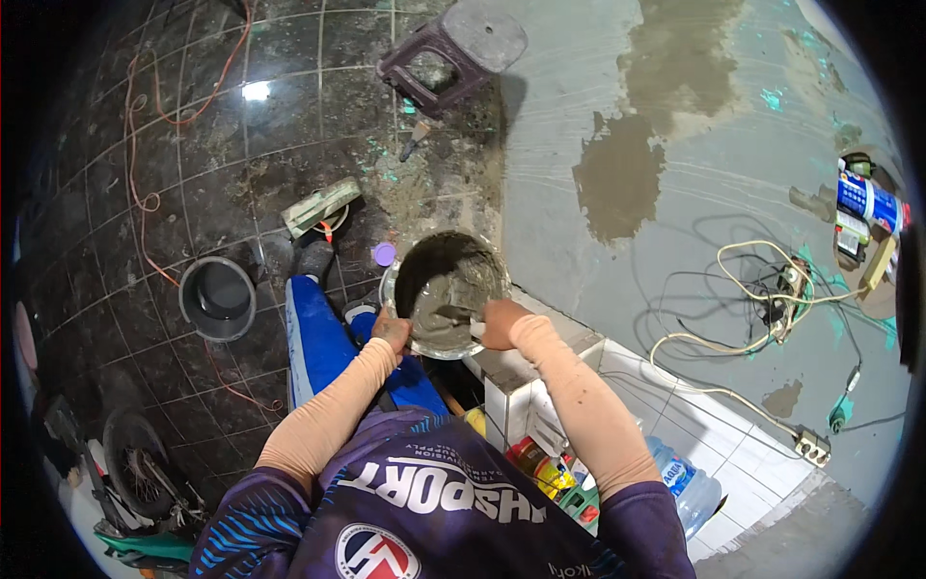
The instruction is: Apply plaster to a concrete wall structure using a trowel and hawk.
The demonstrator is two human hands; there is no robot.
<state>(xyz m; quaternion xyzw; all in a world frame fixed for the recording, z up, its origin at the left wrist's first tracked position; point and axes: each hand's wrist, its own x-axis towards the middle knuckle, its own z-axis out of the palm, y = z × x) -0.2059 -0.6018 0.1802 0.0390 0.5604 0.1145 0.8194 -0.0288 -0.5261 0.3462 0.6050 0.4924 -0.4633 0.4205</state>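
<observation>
A round bucket [415, 267] holding wet grey mortar [465, 280] sits between the two hands, its near edge over the person's blue-trousered legs; what bears its weight is hidden. Taking the bucket as the dial, the left hand [393, 331] is at eight o'clock, curled on the rim and gripping it. The right hand [503, 324] is at four o'clock, closed around the pale handle of a trowel [449, 312], whose blade points toward nine from that fist and lies in the mortar. So the bucket's middle is toward two o'clock from the left hand and ten from the right.

Around the same dial, a purple lid [384, 254] is just beside the bucket at ten, with a plastering float [321, 208] farther out that way. A smaller grey bucket [199, 311] stands at nine, a plastic stool [489, 37] at twelve, and a water jug [691, 492] between four and five.
</observation>
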